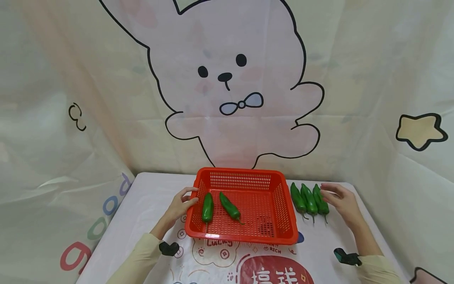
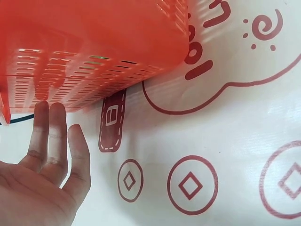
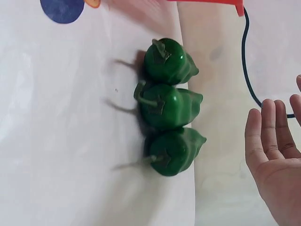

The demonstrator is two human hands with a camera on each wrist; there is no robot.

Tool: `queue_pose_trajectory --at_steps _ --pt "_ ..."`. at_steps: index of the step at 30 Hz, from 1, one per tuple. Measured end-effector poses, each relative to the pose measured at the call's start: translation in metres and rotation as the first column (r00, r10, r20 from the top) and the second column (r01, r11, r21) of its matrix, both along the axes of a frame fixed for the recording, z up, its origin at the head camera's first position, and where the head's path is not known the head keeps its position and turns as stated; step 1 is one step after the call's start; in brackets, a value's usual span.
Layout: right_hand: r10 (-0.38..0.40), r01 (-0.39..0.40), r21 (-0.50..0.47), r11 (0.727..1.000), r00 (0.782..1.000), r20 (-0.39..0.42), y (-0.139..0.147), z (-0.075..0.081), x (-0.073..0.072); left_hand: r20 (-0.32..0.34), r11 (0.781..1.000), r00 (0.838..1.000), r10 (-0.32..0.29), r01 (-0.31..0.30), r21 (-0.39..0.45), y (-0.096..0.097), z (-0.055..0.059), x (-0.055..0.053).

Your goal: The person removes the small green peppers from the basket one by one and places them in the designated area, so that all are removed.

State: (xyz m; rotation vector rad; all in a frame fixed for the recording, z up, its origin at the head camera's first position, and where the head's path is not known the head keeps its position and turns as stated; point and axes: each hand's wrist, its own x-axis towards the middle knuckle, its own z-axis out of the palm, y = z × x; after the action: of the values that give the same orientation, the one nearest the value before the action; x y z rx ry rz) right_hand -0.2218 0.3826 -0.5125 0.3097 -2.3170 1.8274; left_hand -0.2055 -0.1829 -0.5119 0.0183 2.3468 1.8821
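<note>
A red plastic basket [image 1: 244,239] sits on the table with two green chili peppers, one pepper [image 1: 207,207] at its left and another pepper [image 1: 229,206] lying slantwise beside it. My left hand [image 1: 179,205] rests on the basket's left rim; in the left wrist view, straight fingers [image 2: 57,136] reach up to the basket's side wall [image 2: 94,47]. Right of the basket, three more green chili peppers [image 3: 162,106] lie side by side, stems toward me. Fingers extended and holding nothing, my right hand [image 1: 342,203] hovers beside the rightmost pepper [image 1: 320,199].
A white printed cloth [image 1: 213,268] covers the table. Behind it hangs a curtain [image 1: 354,79] with a cartoon animal, and more curtain closes off both sides. Dark straps [image 1: 169,249] circle both wrists.
</note>
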Motion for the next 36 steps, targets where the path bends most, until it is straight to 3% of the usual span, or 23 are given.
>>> queue_pose_trajectory --at_steps 5,7,19,36 --pt "0.010 -0.010 0.038 0.999 1.000 -0.003 -0.013 0.004 -0.004 0.000 1.000 1.000 0.019 -0.019 -0.012 -0.004 -0.023 -0.010" --pt "0.007 -0.007 0.059 0.998 1.000 -0.002 -0.017 0.006 -0.006 -0.001 1.000 1.000 0.016 -0.016 -0.006 -0.006 -0.026 -0.012" --pt "0.017 -0.018 0.038 0.999 1.000 0.019 -0.050 0.022 -0.024 0.021 1.000 1.000 0.018 -0.018 0.003 -0.005 -0.026 -0.013" --pt "0.125 -0.123 -0.059 0.991 0.992 0.023 -0.110 0.048 -0.041 0.041 1.000 0.999 -0.007 0.005 0.029 -0.012 -0.028 -0.011"
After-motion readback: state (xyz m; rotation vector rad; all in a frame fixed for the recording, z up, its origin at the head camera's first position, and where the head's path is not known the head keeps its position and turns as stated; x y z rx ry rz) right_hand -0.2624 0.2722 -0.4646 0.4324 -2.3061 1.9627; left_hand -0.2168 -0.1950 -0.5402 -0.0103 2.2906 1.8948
